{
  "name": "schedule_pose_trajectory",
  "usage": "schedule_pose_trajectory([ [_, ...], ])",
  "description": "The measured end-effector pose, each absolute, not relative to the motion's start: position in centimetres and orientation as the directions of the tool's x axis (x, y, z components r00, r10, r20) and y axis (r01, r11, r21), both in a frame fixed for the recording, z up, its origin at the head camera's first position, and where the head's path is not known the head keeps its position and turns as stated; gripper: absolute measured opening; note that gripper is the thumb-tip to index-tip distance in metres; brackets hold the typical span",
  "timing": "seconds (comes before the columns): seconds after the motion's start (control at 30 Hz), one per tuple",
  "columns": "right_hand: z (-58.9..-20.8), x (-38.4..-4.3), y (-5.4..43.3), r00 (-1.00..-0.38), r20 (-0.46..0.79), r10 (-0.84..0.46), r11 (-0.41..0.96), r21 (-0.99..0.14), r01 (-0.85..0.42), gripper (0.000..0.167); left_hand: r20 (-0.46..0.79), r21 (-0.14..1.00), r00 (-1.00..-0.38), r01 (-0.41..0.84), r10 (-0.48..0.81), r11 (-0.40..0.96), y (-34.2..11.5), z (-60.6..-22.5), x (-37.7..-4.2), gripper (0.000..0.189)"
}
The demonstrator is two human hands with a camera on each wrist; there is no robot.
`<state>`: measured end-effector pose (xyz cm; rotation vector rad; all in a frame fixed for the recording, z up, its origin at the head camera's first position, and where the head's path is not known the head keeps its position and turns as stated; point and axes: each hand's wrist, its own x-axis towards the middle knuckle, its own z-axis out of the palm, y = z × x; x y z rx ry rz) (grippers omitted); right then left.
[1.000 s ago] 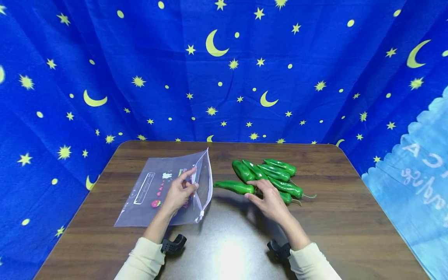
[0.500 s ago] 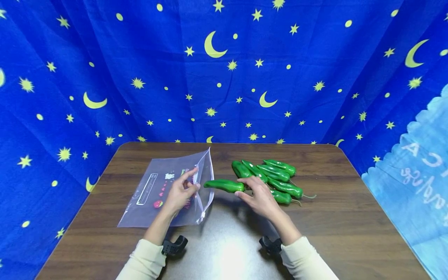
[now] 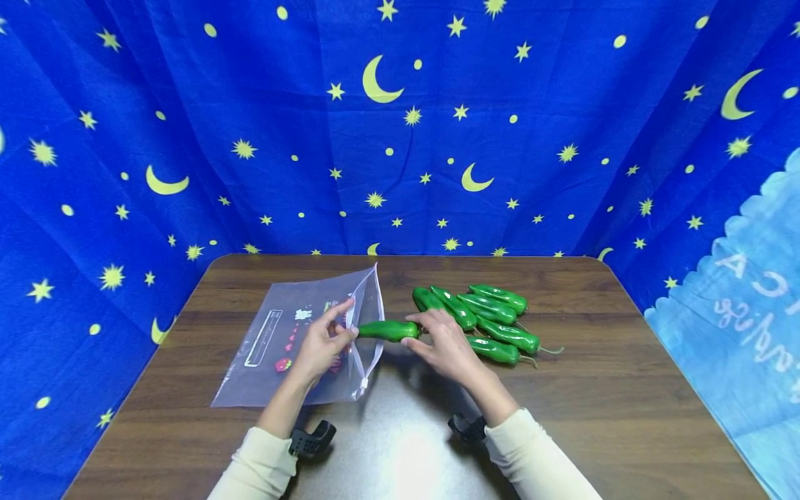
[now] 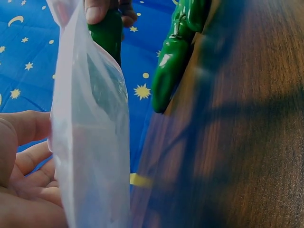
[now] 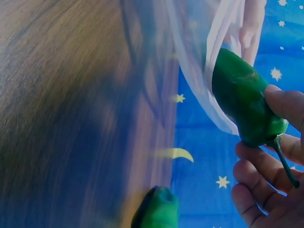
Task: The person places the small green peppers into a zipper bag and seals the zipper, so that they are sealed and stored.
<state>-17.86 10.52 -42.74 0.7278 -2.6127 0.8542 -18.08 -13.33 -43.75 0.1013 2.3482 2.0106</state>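
Note:
My right hand (image 3: pixel 445 347) holds a long green pepper (image 3: pixel 390 330) by its stem end, thumb on one side and fingers on the other. The pepper lies level, its tip inside the mouth of a clear zip bag (image 3: pixel 259 378) with a strawberry print. With thumb and fingers, my left hand (image 3: pixel 319 349) grips the bag's upper layer near the opening, which gapes to the right. In the right wrist view the held pepper (image 5: pixel 244 97) shows its thin stem towards my palm. The left wrist view has the bag's edge (image 4: pixel 95 137) hiding part of the pepper.
Several more green peppers (image 3: pixel 494 310) lie in a loose pile right of the bag, one (image 3: pixel 496 350) nearest my right hand. A white slider (image 3: pixel 364 383) sits at the near end of the zip. Blue star-and-moon cloth (image 3: pixel 400 160) hangs behind the wooden table (image 3: pixel 594 389).
My right hand has lifted the pepper from beside the pile and moved it left, so its tip has entered the bag. My left hand keeps its grip on the bag, nearly still.

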Motion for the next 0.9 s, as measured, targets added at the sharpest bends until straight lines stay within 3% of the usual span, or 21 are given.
schedule_pose_trajectory([
  [0.9,-43.3,-19.3,7.4,-0.817,0.406,-0.409,0.714,-0.416,-0.564,0.040,0.040,0.985,-0.997,0.051,0.071,0.163,-13.4,-43.3,-18.4,0.056],
])
